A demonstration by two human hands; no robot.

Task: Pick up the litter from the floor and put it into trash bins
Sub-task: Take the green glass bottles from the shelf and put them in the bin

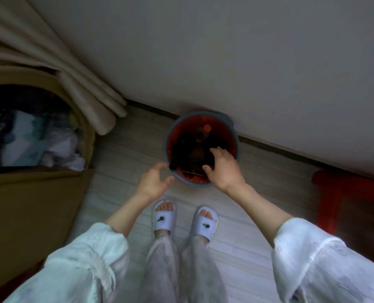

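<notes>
The round grey plastic trash bin with a red liner (234, 125) stands on the pale wood-plank floor (236, 226) against the white wall (203, 51), at 12 o'clock from the person's feet in white slide slippers (164, 220).

Contents: dark litter (186, 147) fills the bin. Individual items cannot be told apart, except for a dark bottle-like piece whose end overhangs the rim at the bin's 8 o'clock edge.

Right hand (224, 169): positioned over the bin's 4 o'clock sector, palm down. Fingers are relaxed and slightly bent, with the fingertips (214, 150) on or just above the dark litter. Whether they pinch any piece cannot be told; no closed grasp is visible. The litter lies directly beneath and at 10 o'clock from this hand.

Left hand (154, 182): positioned outside the bin, near its 8 o'clock rim. Fingers are spread and loosely curved and hold nothing. The overhanging dark piece lies just beside the fingertips, at 1 o'clock from the hand; contact cannot be confirmed.

Surroundings: beige curtain folds (72, 79) hang at 10 o'clock from the bin. An open brown cardboard box holding white and pale crumpled items (39, 193) stands at 9 o'clock. A red stool-like piece of furniture (343, 189) stands at 3 o'clock. Both forearms emerge from white sleeves (308, 254).
</notes>
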